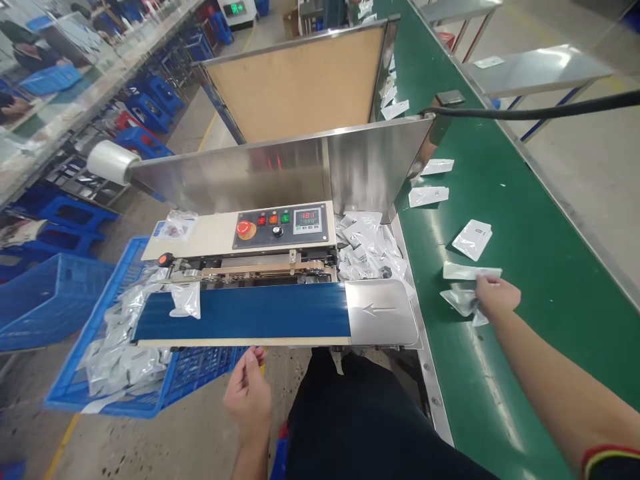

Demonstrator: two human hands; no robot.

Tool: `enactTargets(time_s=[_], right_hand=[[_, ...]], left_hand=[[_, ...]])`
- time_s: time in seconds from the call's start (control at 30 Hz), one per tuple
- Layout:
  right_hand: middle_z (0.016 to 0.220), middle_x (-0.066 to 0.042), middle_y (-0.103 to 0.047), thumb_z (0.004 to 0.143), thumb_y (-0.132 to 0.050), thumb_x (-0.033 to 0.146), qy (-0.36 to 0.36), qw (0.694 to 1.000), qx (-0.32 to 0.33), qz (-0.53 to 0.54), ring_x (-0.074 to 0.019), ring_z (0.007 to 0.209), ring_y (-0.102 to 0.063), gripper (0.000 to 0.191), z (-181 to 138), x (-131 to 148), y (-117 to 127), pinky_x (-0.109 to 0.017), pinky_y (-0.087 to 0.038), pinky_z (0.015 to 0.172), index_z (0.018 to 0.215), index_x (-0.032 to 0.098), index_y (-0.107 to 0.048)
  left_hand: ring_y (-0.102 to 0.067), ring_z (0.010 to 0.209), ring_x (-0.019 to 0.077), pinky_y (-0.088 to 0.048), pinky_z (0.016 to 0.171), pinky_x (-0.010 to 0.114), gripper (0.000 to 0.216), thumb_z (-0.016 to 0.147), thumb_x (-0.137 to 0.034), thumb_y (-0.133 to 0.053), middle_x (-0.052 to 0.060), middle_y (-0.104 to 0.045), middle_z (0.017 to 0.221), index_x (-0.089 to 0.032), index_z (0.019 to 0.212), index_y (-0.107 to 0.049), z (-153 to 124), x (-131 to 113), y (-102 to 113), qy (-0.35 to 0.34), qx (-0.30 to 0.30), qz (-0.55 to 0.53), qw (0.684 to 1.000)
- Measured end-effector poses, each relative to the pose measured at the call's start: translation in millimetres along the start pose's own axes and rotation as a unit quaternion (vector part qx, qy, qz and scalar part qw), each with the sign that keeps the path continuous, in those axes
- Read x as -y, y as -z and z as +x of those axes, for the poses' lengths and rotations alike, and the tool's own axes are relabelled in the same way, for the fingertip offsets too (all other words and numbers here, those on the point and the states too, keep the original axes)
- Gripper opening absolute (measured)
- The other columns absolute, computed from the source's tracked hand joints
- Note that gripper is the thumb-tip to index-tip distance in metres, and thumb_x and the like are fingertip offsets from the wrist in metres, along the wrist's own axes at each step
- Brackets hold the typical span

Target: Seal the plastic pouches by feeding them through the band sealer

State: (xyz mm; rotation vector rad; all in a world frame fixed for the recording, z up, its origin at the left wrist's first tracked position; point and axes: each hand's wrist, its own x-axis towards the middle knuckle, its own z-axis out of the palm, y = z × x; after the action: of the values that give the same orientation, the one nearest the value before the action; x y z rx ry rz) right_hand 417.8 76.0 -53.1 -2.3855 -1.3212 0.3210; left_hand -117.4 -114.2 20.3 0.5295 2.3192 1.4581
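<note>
- Dark trousers fill the bottom centre of the view, just beside a green conveyor belt.
- Right hand reaches across the belt, its fingers together and touching a small cluster of white foil pouches; how firmly they hold is hard to tell.
- Those pouches lie directly under and beside the fingertips, with several others loose on the belt farther off.
- Left hand is empty, fingers apart, just below the blue feed belt of a continuous band sealer.
- Beside that hand, a blue plastic crate holds a heap of silver pouches.
- Risks, as a judgement: if the conveyor is running, which cannot be told, loose pouches could drift out of reach. A clumsy pinch could drop the cluster, and any heated sealer parts could burn a hand that strays too close.
</note>
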Motion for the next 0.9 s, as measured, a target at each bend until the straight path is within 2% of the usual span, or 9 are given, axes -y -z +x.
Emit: enactTargets(time_s=[0.07,0.13,0.3,0.4,0.47,0.53,0.63,0.77,0.9], right_hand=[[0.069,-0.013,-0.069,0.095,-0.056,0.042,-0.02,1.0,-0.007,-0.002,-0.0247,0.068,-0.06,0.039,-9.4,15.5,4.8,-0.039,-0.042,0.069,0.09,0.012,-0.081],[0.082,-0.015,-0.076,0.092,-0.062,0.046,0.019,1.0,-0.019,0.012,-0.0253,0.078,-0.064,0.038,-26.9,36.8,16.9,-0.036,-0.044,0.074,0.095,0.014,-0.082],[0.078,-0.01,-0.076,0.097,-0.062,0.055,0.264,0.958,-0.094,0.068,-0.0222,0.074,-0.067,0.041,-96.5,107.1,58.8,-0.031,-0.046,0.071,0.092,0.02,-0.083],[0.074,-0.006,-0.075,0.101,-0.064,0.048,0.354,0.926,-0.042,0.121,-0.0204,0.068,-0.067,0.032,-138.1,148.6,67.3,-0.031,-0.049,0.07,0.088,0.025,-0.081],[0.072,-0.006,-0.073,0.101,-0.062,0.048,0.369,0.917,0.024,0.151,-0.0213,0.067,-0.068,0.032,-159.4,170.2,63.6,-0.032,-0.052,0.07,0.087,0.027,-0.081],[0.073,-0.007,-0.074,0.101,-0.06,0.052,0.345,0.918,0.084,0.176,-0.023,0.069,-0.069,0.035,-173.8,184.9,56.8,-0.034,-0.055,0.072,0.087,0.027,-0.08],[0.075,-0.006,-0.073,0.099,-0.061,0.06,0.262,0.929,0.168,0.2,-0.024,0.07,-0.068,0.039,-181.8,195.8,49.6,-0.034,-0.056,0.071,0.091,0.026,-0.08],[0.07,-0.003,-0.068,0.095,-0.062,0.065,0.173,0.932,0.26,0.183,-0.021,0.066,-0.06,0.047,-168.0,201.8,44.7,-0.031,-0.048,0.063,0.075,0.024,-0.074],[0.059,0.0,-0.057,0.081,-0.072,0.061,0.043,0.928,0.318,0.189,-0.0167,0.058,-0.05,0.044,-142.5,211.6,25.2,-0.028,-0.04,0.057,0.06,0.023,-0.063]], left_hand=[[-0.081,0.089,0.0286,-0.067,0.095,0.047,0.049,0.092,-0.059,-0.075,0.013,-0.084,0.1,-0.014,0.109,-0.084,-4.2,-7.7,-12.0,-0.013,0.049,-0.003,0.999],[-0.081,0.092,0.029,-0.067,0.094,0.045,0.046,0.094,-0.057,-0.074,0.014,-0.084,0.103,-0.014,0.109,-0.084,-8.2,-18.2,-27.6,-0.032,0.115,-0.017,0.993],[-0.08,0.104,0.0325,-0.065,0.098,0.043,0.04,0.092,-0.053,-0.08,0.017,-0.083,0.113,-0.019,0.112,-0.086,-21.5,-60.3,-86.4,-0.081,0.307,-0.091,0.944],[-0.073,0.127,0.0347,-0.058,0.11,0.043,0.054,0.091,-0.051,-0.081,0.018,-0.077,0.137,-0.019,0.135,-0.079,-31.2,-83.5,-127.6,-0.088,0.429,-0.143,0.888],[-0.073,0.125,0.0343,-0.058,0.109,0.042,0.056,0.093,-0.054,-0.078,0.018,-0.078,0.135,-0.016,0.134,-0.079,-36.3,-91.2,-148.9,-0.068,0.49,-0.164,0.853],[-0.077,0.106,0.0323,-0.061,0.098,0.041,0.051,0.095,-0.058,-0.072,0.017,-0.084,0.113,-0.014,0.116,-0.085,-38.8,-92.9,-160.2,-0.053,0.523,-0.166,0.835],[-0.073,0.082,0.0267,-0.06,0.08,0.035,0.047,0.097,-0.057,-0.067,0.012,-0.082,0.088,-0.015,0.094,-0.087,-36.4,-89.4,-159.0,-0.085,0.533,-0.138,0.83],[-0.066,0.071,0.0218,-0.052,0.069,0.028,0.043,0.099,-0.052,-0.065,0.007,-0.075,0.074,-0.017,0.082,-0.085,-23.6,-82.2,-151.9,-0.119,0.482,-0.08,0.865],[-0.062,0.065,0.0199,-0.047,0.061,0.025,0.047,0.094,-0.056,-0.069,0.002,-0.066,0.06,-0.017,0.068,-0.078,-7.8,-69.3,-164.5,-0.048,0.432,-0.048,0.899]])
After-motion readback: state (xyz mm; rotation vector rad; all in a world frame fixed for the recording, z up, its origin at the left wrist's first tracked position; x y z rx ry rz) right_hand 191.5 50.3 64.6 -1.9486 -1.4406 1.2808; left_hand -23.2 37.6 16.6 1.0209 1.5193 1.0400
